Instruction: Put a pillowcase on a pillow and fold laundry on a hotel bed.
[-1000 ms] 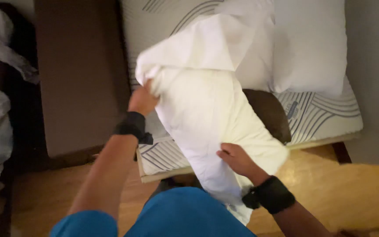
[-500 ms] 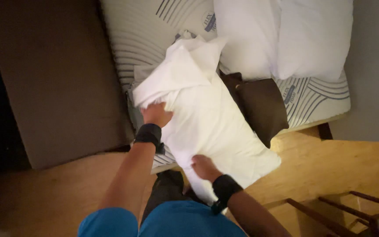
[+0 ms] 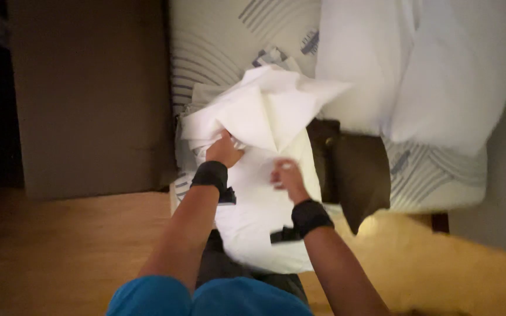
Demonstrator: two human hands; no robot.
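**A:** Head view, how far along is the pillow thing?

**B:** Partway, I'd say. The pillow (image 3: 259, 228) lies on the mattress (image 3: 224, 52) edge, right under both hands, its near end hanging toward the person. The pillowcase (image 3: 265, 108) is bunched up just beyond the fingers, only over the far end as far as I can tell.

**A:** And the hands?

**B:** Left hand (image 3: 224, 151) has its grip closed on a fold of the pillowcase. Right hand (image 3: 288, 177) is blurry, fingers curled against the pillow; can't tell if it's really gripping.

**A:** Anything else nearby?

**B:** A dark cushion (image 3: 358, 175) just right of the right hand, and two white pillows (image 3: 417, 64) further beyond it.
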